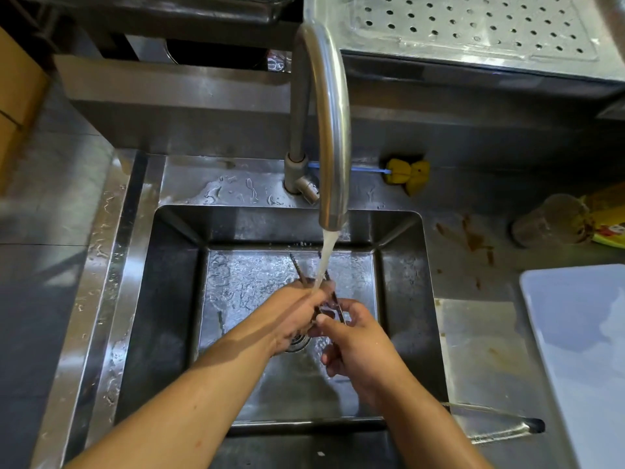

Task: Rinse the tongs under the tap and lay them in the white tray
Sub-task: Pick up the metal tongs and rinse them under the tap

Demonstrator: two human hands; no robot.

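Observation:
Thin metal tongs (297,267) are held over the steel sink (169,299), their two tips pointing away from me. Water runs from the curved tap (333,130) and lands on the tongs and on my left hand (297,313), which grips their middle. My right hand (355,346) holds the near end of the tongs between thumb and fingers. Most of the tongs are hidden by both hands. The white tray (581,350) lies on the counter at the right, apart from the sink.
A yellow sponge brush (407,172) lies behind the sink. An overturned clear cup (549,220) and a yellow packet (608,218) sit at the right. Brown stains mark the counter between sink and tray. A perforated steel shelf (473,25) stands at the back right.

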